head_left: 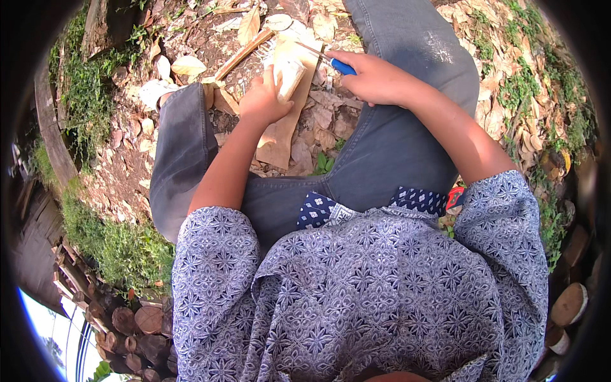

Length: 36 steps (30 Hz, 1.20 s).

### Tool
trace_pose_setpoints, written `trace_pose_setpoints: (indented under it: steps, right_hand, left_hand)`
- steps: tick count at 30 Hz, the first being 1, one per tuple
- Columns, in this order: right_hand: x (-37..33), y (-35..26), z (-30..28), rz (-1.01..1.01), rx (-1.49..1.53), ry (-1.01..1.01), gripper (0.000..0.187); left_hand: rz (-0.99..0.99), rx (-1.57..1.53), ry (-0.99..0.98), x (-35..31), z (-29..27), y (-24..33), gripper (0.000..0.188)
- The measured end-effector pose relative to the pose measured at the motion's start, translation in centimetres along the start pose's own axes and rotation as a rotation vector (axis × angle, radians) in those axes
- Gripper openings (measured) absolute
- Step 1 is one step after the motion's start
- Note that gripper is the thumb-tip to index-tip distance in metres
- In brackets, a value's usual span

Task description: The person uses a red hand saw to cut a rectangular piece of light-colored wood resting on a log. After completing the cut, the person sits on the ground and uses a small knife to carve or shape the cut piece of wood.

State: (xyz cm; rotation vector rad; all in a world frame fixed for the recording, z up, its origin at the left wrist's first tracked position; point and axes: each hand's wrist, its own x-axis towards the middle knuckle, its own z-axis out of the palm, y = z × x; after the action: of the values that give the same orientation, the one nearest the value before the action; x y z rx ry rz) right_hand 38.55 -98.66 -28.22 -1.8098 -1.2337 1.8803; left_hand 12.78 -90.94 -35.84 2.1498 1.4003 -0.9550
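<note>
My left hand (262, 103) is closed round a pale piece of wood (290, 77), holding it against a flat light-brown board (277, 144) on the ground between my legs. In my right hand (377, 79) is a tool with a blue handle (342, 66). Its thin metal shaft or blade points left and away from me, over the far part of the board; whether the tip touches the wood I cannot tell. Pale shavings lie around the far end of the board.
A brown stick (245, 55) lies just left of the board, among dry leaves (189, 65). My bent legs in dark trousers (407, 143) frame the spot. Grass (121, 245) grows at the left, with stacked cut logs (149, 319) at lower left and more logs (568, 304) at lower right.
</note>
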Motion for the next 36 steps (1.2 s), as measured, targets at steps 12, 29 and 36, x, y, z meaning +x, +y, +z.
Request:
trace_pose_setpoints:
  steps: [12,29,36]
  right_hand:
    - [0.7,3.6,1.6,0.019,0.014,-0.044,0.056]
    - [-1.2,4.6,2.2,0.19,0.225,-0.172,0.05]
    - [-1.3,2.4,1.1,0.191,0.052,-0.234,0.05]
  left_hand:
    - [0.074,-0.152,0.118,-0.8,4.3,-1.6,0.069]
    - [-0.002,-0.265,0.514,-1.2,7.5,1.0,0.047]
    - [-0.025,-0.255,0.458,-1.6,7.6,1.0,0.046]
